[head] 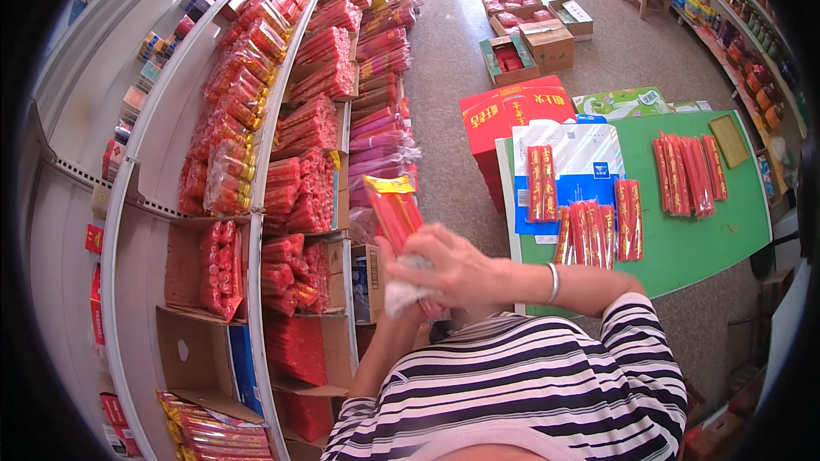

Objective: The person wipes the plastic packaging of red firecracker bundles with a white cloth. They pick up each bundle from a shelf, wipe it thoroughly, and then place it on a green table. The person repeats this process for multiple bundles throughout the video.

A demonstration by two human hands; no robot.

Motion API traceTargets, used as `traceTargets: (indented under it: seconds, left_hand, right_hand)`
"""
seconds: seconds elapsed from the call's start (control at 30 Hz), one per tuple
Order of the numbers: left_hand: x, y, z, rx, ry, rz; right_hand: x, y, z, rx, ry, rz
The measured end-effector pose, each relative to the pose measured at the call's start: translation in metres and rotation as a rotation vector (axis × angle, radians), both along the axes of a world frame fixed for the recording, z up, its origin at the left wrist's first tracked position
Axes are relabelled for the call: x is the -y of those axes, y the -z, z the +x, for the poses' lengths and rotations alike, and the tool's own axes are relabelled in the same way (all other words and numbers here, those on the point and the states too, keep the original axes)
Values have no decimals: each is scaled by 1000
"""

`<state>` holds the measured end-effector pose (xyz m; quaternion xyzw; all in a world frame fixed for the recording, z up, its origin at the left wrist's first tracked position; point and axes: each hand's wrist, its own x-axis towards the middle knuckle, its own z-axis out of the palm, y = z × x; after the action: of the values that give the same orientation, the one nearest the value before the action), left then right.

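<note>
My left hand (384, 256) holds a plastic-wrapped pack of red candles (396, 211) with a yellow top edge, tilted in front of my chest. Mostly, that hand is hidden behind the pack and my other hand. With my right hand (445, 266) I press a crumpled white cloth or tissue (409, 285) against the pack's lower part. To the right, red candle packs with gold characters lie on the green table (679, 256): a pair (542, 182) on a blue and white flattened carton (576, 141), several (586, 230) at the near side, and another group (685, 173) farther right.
Shelves of red packs (314, 128) stand close on my left, with cardboard boxes (205, 269) among them. A red carton (512, 102) stands against the table's far left corner. Open boxes (509, 64) sit on the floor beyond. A shallow yellowish tray (728, 141) lies on the table.
</note>
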<state>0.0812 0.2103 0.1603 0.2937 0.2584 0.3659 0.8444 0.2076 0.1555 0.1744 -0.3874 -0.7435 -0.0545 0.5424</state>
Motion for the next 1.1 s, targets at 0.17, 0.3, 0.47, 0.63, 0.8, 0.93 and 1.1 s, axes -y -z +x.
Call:
traceTargets:
  seconds: [0.17, 0.3, 0.47, 0.63, 0.8, 0.93, 1.1]
  left_hand:
    - [-6, 29, -13, 330, 509, 79]
    - [0, 15, -6, 82, 297, 17]
    - [-14, 11, -14, -33, 137, -103]
    - [-1, 33, -2, 56, 64, -28]
    - [13, 17, 8, -176, 16, -82]
    - [11, 21, -8, -182, -45, -173]
    - [-5, 33, -22, -287, 0, -86]
  right_hand:
    - [-36, -18, 31, -121, 189, -21]
    - [-27, -1, 19, -71, 199, -12]
    - [14, 20, -21, -1, -55, -3]
    - [-31, 1, 20, -110, 174, -49]
    - [-34, 11, 27, -232, 180, -104]
    - [3, 34, 3, -111, 4, -143]
    - [27, 51, 3, -333, -312, -415]
